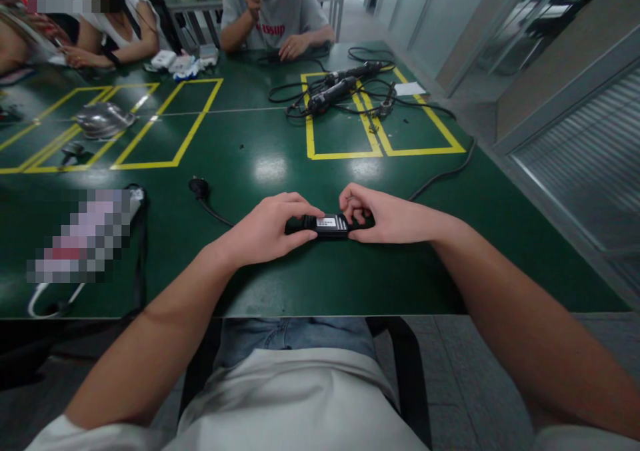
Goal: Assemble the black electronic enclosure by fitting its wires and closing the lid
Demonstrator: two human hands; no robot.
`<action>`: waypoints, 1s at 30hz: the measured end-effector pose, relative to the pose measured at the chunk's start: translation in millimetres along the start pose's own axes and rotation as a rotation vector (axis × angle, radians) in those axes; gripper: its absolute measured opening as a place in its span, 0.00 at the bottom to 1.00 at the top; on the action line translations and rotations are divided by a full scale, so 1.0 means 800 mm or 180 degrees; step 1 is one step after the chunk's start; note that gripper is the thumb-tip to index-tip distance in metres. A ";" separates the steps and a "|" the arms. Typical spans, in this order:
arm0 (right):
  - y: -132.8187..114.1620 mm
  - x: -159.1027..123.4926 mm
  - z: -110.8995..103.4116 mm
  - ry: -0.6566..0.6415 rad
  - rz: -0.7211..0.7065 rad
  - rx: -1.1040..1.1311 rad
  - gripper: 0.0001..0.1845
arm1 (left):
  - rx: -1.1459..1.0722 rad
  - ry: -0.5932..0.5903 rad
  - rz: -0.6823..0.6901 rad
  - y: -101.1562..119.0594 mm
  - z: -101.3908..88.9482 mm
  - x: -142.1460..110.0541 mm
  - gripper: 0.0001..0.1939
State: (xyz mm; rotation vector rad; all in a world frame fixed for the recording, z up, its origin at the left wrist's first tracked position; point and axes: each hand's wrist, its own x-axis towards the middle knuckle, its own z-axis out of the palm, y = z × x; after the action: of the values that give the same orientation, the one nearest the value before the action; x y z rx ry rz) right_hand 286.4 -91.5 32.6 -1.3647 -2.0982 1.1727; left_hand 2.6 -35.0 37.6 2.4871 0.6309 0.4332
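On the table's near side lies a small black power adapter (330, 225) with a white label and ribbed ends. My left hand (267, 227) grips its left end, thumb on the near side and fingers over the far side. At the other end, my right hand (383, 214) has its thumb and curled fingers closed on the adapter's right tip, where the cord joins. A black plug (199, 186) lies to the left, its cord running toward my left hand. Another stretch of black cord (443, 173) runs from behind my right wrist to the table's right edge.
Black corded hand tools (333, 95) lie tangled within yellow tape frames, near a white paper (409, 89). A shiny metal piece (104, 119) sits at far left. A blurred-out pouch-like item (83, 237) is nearer left. Across the green table (250, 134) sit other people.
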 end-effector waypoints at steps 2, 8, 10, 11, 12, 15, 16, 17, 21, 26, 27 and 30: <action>-0.001 0.000 0.000 0.0000 0.0045 0.0027 0.23 | -0.0028 0.0186 -0.0166 0.002 0.002 0.001 0.18; 0.001 0.002 0.003 0.0074 0.0147 0.0294 0.29 | 0.0251 0.0708 -0.0739 -0.006 0.010 0.007 0.08; 0.003 0.002 0.003 0.0050 0.0109 0.0242 0.26 | 0.0283 0.0766 -0.0847 -0.011 0.010 0.008 0.06; 0.003 0.002 0.002 0.0032 0.0067 0.0176 0.24 | 0.0298 0.0717 -0.0881 -0.013 0.009 0.008 0.05; 0.003 0.002 0.002 0.0015 0.0015 0.0092 0.21 | 0.0316 0.0623 -0.0888 -0.014 0.008 0.007 0.05; 0.001 0.003 0.000 0.0022 -0.0116 -0.0149 0.14 | 0.0389 0.0379 -0.0705 -0.014 0.003 0.006 0.04; 0.000 0.003 0.000 0.0031 -0.0129 -0.0205 0.12 | 0.0427 0.0391 -0.0609 -0.012 0.001 0.005 0.06; -0.001 0.003 0.000 0.0044 -0.0132 -0.0248 0.11 | 0.0454 0.0413 -0.0519 -0.009 -0.001 0.004 0.07; -0.006 0.004 0.001 0.0034 -0.0105 -0.0358 0.08 | 0.0314 0.0086 -0.0334 -0.002 -0.007 0.000 0.06; -0.008 0.004 0.005 0.0123 -0.0045 -0.0426 0.06 | 0.0072 -0.0121 -0.0313 -0.004 -0.003 -0.001 0.04; -0.009 0.004 0.006 0.0147 -0.0037 -0.0439 0.06 | 0.0054 -0.0106 -0.0316 -0.004 -0.002 -0.001 0.03; -0.009 0.004 0.007 0.0199 -0.0060 -0.0466 0.05 | 0.0069 -0.0033 -0.0339 -0.004 0.000 0.000 0.02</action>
State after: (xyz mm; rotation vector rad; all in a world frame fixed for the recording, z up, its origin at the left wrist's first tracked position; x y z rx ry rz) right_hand 276.9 -92.3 34.5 -1.4228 -2.1840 0.9726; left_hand 1.4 -32.6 36.0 2.4607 0.7634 0.3749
